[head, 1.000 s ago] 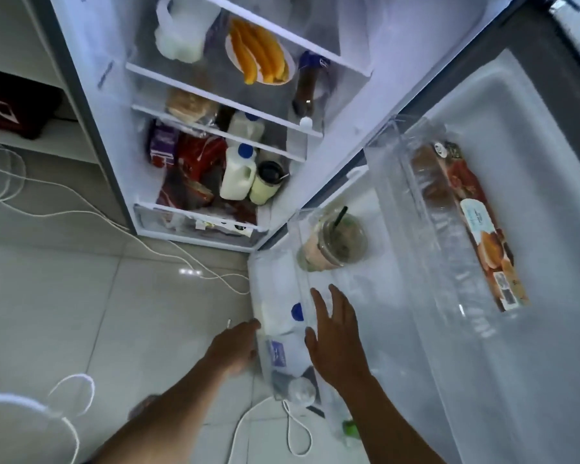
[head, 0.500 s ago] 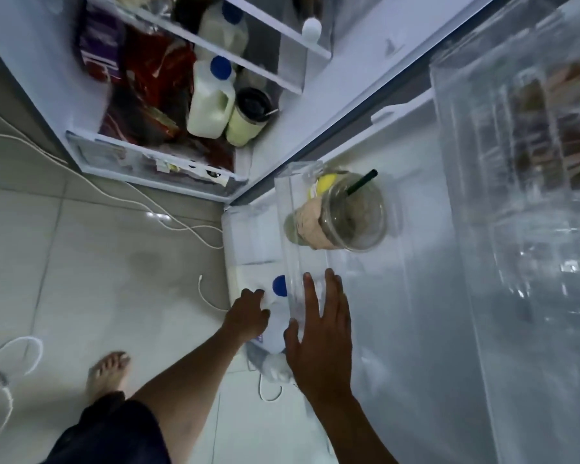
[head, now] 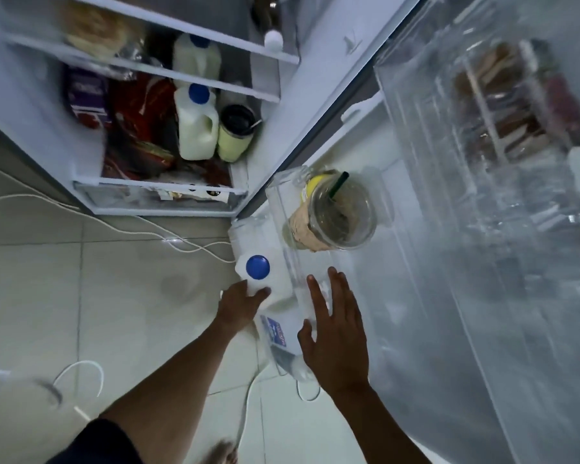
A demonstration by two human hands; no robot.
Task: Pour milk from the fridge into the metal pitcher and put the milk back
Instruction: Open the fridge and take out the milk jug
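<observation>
Milk jug (head: pixel 279 306) has come up — left hand (head: pixel 240 308) grips its handle

milk jug (head: pixel 280 301) apparently in door bin (head: pixel 243 234), lidded cup (head: pixel 335 216) in bin above (head: pixel 282 192)

A home kitchen: open fridge (head: pixel 282 128) stocked with food, tiled floor (head: pixel 81 296).
</observation>
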